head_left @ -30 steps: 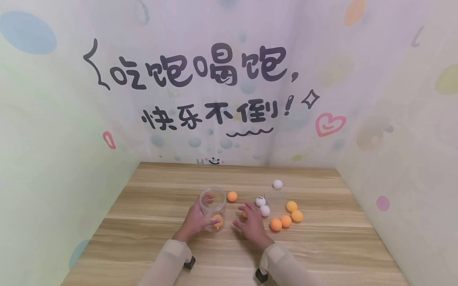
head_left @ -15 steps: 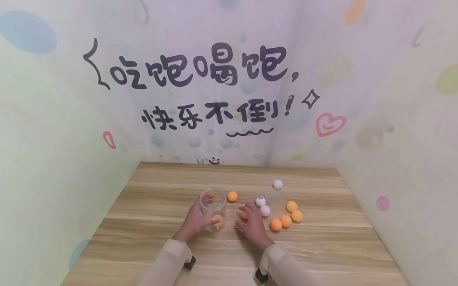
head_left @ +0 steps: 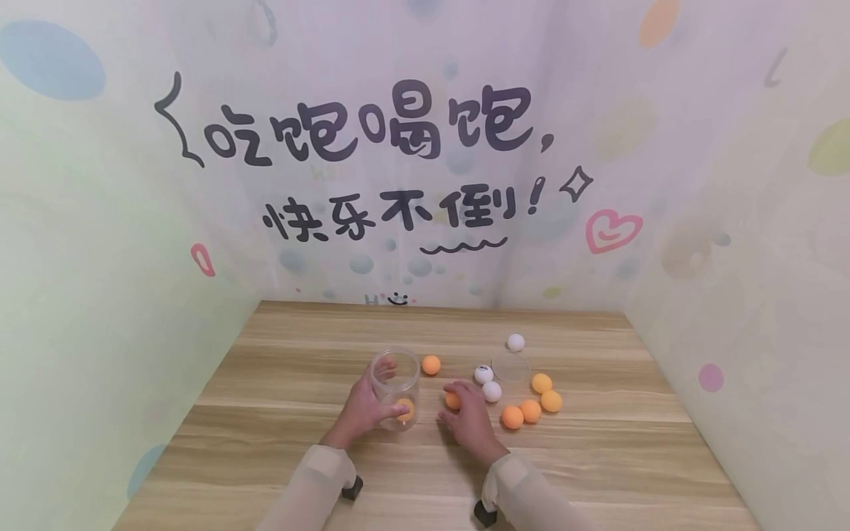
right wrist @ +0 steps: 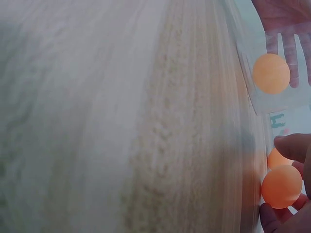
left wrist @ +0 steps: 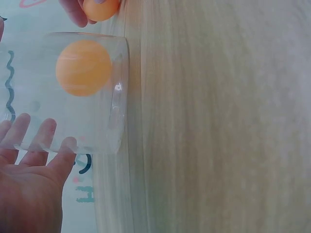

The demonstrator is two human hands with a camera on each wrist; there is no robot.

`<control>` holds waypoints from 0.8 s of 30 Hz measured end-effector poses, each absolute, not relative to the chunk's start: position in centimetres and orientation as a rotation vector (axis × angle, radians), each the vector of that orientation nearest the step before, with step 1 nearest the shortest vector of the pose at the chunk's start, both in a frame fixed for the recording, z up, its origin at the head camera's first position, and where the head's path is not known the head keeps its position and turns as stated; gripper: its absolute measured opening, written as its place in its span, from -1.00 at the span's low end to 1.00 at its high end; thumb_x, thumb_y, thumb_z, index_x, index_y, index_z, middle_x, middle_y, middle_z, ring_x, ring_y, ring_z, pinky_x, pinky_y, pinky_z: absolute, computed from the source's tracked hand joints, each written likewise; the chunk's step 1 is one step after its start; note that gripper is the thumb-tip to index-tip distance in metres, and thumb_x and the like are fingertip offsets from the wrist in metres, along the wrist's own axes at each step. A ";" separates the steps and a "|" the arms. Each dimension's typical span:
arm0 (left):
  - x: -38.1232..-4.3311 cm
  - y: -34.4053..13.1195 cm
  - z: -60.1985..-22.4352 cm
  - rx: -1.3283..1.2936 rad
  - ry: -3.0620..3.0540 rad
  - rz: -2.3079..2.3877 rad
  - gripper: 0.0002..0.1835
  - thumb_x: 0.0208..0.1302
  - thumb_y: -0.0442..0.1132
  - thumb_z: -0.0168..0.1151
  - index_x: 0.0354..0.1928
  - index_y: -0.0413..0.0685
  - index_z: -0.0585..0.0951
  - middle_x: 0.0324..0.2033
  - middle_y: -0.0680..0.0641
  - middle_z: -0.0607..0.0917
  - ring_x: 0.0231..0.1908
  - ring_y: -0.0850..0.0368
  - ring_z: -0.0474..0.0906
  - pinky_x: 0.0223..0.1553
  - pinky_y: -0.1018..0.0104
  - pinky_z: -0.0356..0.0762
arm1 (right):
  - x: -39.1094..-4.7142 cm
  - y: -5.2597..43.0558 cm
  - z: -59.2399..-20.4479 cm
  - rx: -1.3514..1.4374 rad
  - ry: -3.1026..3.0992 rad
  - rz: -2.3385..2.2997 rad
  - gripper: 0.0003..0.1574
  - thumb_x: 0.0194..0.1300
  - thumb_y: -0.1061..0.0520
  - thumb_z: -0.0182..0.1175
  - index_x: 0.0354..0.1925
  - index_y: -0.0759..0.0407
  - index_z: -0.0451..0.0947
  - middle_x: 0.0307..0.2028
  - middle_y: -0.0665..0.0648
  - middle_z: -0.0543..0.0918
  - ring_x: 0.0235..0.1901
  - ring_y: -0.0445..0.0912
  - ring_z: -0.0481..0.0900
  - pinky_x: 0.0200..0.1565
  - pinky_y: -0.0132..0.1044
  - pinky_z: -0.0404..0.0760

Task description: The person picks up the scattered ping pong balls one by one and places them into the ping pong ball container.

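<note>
My left hand (head_left: pixel 361 404) holds an upright clear plastic jar (head_left: pixel 396 376), thumb in front and fingers round its far side. One orange ping-pong ball (left wrist: pixel 83 68) lies at the bottom inside the jar. To the right, my right hand (head_left: pixel 470 417) has its thumb and fingers curled round another orange ping-pong ball (right wrist: pixel 282 187) on the table; the hand partly hides that ball in the head view. Two white ping-pong balls (head_left: pixel 491 391) lie just beyond the right hand's knuckles.
A single orange ball (head_left: pixel 431 364) lies behind and right of the jar. Several more orange balls (head_left: pixel 530 411) sit right of the right hand. A clear round lid (head_left: pixel 511 366) lies near a white ball (head_left: pixel 516 342). Printed curtains (head_left: pixel 425 273) bound the wooden table (head_left: pixel 299 346).
My right hand has moved slightly right and its fingers have closed in round the orange ball, which has shifted a little. The left hand and jar stay put.
</note>
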State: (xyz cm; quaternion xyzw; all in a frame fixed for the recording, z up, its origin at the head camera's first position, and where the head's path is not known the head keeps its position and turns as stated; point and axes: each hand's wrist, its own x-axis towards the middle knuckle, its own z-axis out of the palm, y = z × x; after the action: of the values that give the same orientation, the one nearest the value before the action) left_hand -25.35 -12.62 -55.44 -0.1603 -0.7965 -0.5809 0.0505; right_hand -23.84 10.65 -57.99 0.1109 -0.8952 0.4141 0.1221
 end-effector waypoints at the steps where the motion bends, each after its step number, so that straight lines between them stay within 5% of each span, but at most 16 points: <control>1: -25.4 -12.6 -55.5 -0.481 -2.427 -1.771 0.01 -0.24 -0.26 0.66 0.32 -0.05 0.30 0.22 -0.09 0.49 0.22 -0.08 0.42 0.22 -0.10 0.34 | -23.8 10.7 -58.0 0.325 -2.611 1.206 -0.45 0.00 0.31 0.47 0.01 0.28 0.57 0.07 0.30 0.51 0.15 0.25 0.36 0.20 0.12 0.34; 24: -25.3 -12.8 -55.6 -0.483 -2.430 -1.776 0.00 -0.22 -0.31 0.65 0.33 0.02 0.29 0.23 -0.07 0.48 0.23 -0.07 0.41 0.22 -0.15 0.32 | -23.8 10.6 -58.5 0.355 -2.568 1.170 -0.50 -0.03 0.44 0.39 -0.05 0.29 0.59 -0.02 0.24 0.58 0.07 0.18 0.43 0.14 0.07 0.41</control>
State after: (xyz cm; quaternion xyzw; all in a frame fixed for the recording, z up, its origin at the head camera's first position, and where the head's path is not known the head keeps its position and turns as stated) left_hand -25.29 -12.75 -55.60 -0.1582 -0.7964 -0.5818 0.0466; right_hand -23.76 10.57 -58.53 0.1236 -0.8929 0.4068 0.1483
